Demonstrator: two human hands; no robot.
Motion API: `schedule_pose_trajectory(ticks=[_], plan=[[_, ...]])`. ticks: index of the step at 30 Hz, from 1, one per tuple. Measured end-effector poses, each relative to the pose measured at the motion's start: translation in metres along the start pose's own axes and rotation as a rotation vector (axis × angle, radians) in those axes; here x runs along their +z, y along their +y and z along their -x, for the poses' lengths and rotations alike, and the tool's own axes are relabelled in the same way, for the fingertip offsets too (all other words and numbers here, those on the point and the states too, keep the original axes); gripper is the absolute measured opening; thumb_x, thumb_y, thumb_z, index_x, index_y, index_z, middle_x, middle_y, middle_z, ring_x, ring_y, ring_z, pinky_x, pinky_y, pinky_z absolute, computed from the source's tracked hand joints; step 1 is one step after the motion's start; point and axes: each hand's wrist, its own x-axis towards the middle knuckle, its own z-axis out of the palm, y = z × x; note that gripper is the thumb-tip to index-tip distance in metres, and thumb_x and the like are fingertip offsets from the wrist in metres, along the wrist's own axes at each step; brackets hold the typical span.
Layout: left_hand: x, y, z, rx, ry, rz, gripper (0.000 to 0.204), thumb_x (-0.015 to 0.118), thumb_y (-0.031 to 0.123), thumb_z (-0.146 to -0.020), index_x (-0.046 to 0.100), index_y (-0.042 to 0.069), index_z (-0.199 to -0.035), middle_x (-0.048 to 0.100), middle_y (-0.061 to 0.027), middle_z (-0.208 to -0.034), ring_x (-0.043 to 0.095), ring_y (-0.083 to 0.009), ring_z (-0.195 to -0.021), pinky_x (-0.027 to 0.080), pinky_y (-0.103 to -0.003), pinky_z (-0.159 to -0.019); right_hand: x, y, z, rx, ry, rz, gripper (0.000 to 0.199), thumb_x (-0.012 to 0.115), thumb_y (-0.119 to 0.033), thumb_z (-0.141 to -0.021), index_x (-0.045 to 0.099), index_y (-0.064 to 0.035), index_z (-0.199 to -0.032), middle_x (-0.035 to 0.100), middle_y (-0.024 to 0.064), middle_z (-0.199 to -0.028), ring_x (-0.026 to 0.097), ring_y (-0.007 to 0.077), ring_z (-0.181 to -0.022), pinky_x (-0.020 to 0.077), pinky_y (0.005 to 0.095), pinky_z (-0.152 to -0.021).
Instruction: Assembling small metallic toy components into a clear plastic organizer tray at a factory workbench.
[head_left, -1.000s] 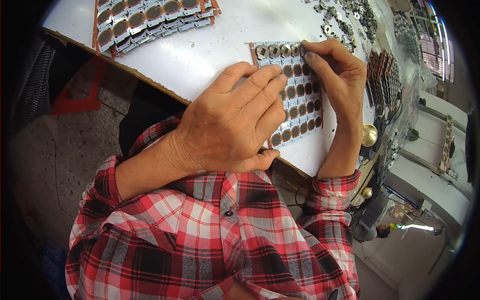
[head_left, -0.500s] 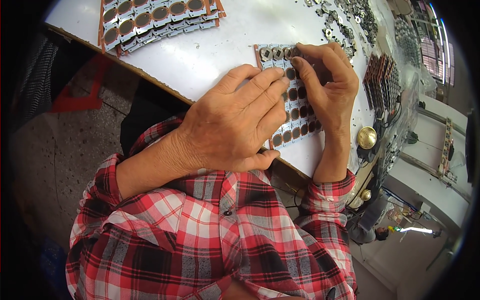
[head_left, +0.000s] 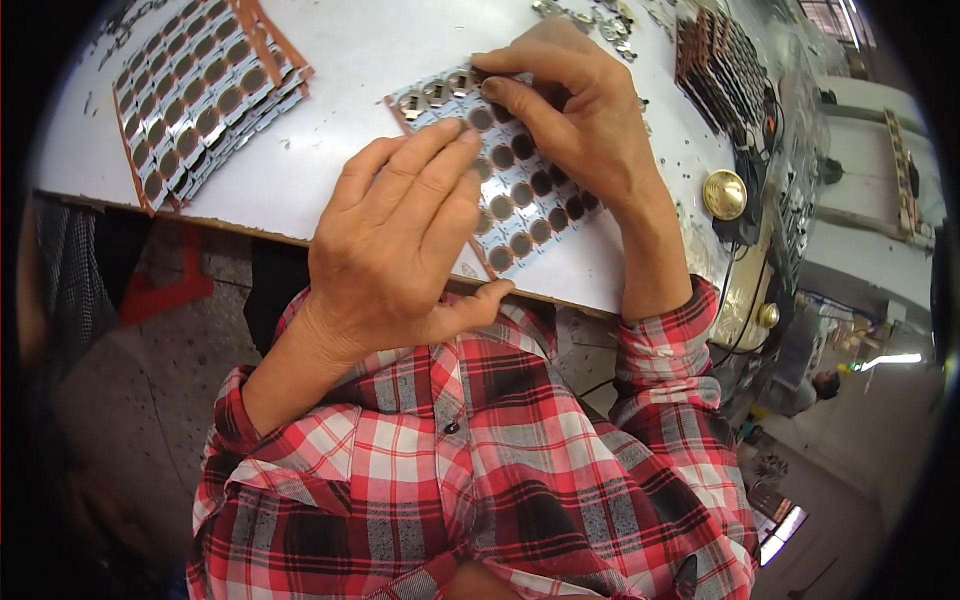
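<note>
A light-blue panel with rows of dark discs lies on the white counter, near its front edge. The left hand spreads over the panel's left side, its grip loose, thumb apart from the fingers. At the top row, beside silvery clips, the right hand brings thumb and forefinger near each other (whether that grip clamps a clip, I cannot tell). A stack of similar panels sits off to the left.
</note>
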Motion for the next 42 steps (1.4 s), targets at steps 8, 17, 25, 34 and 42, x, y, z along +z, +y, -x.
schedule_pose_trajectory(ticks=[8,17,25,34,42], plan=[[-0.006,0.002,0.0,-0.01,-0.013,0.032,0.071,0.083,0.053,-0.073,0.067,-0.002,-0.115,0.068,-0.0209,-0.127,0.063,-0.0407,-0.125,0.048,-0.052,-0.101,-0.087,0.036,0.039,0.51,0.193,0.3,0.018,0.074,-0.017,-0.09,0.076,-0.001,-0.098,0.068,-0.0009,-0.077,0.054,0.0051,-0.062,0.0437,0.0236,-0.058],[-0.013,0.001,-0.014,0.02,-0.018,0.041,0.057,0.089,0.03,-0.07,0.068,-0.001,-0.113,0.069,-0.0203,-0.126,0.061,-0.0414,-0.125,0.047,-0.051,-0.102,-0.081,0.055,0.044,0.586,0.118,0.182,0.014,0.07,-0.012,-0.093,0.075,0.0009,-0.098,0.066,0.0007,-0.073,0.054,0.0061,-0.059,0.0432,0.0238,-0.053],[-0.016,-0.012,-0.027,0.018,-0.054,-0.05,0.057,0.087,0.019,-0.065,0.068,-0.002,-0.114,0.068,-0.0182,-0.128,0.059,-0.0392,-0.128,0.046,-0.05,-0.104,-0.059,0.018,0.029,0.554,0.205,-0.734,0.026,0.069,-0.01,-0.096,0.072,0.0057,-0.118,0.072,0.0093,-0.093,0.058,0.0053,-0.061,0.0464,0.0188,-0.046],[-0.011,-0.014,-0.026,-0.065,-0.173,-0.009,0.073,0.086,0.031,-0.066,0.063,-0.001,-0.127,0.058,-0.0197,-0.142,0.05,-0.0378,-0.137,0.034,-0.054,-0.116,-0.037,0.021,0.025,0.576,0.241,-0.686,0.022,0.075,-0.005,-0.091,0.072,0.0034,-0.111,0.072,0.0051,-0.083,0.061,0.0049,-0.06,0.0446,0.0174,-0.046],[-0.013,-0.01,-0.025,-0.093,-0.192,0.014,0.088,0.091,0.046,-0.058,0.062,0.001,-0.129,0.055,-0.0176,-0.145,0.048,-0.0373,-0.139,0.033,-0.056,-0.117,-0.02,0.016,0.021,0.557,0.231,-0.558,0.019,0.077,-0.005,-0.091,0.073,0.0018,-0.108,0.072,0.0018,-0.086,0.056,0.002,-0.06,0.0401,0.0161,-0.047]])
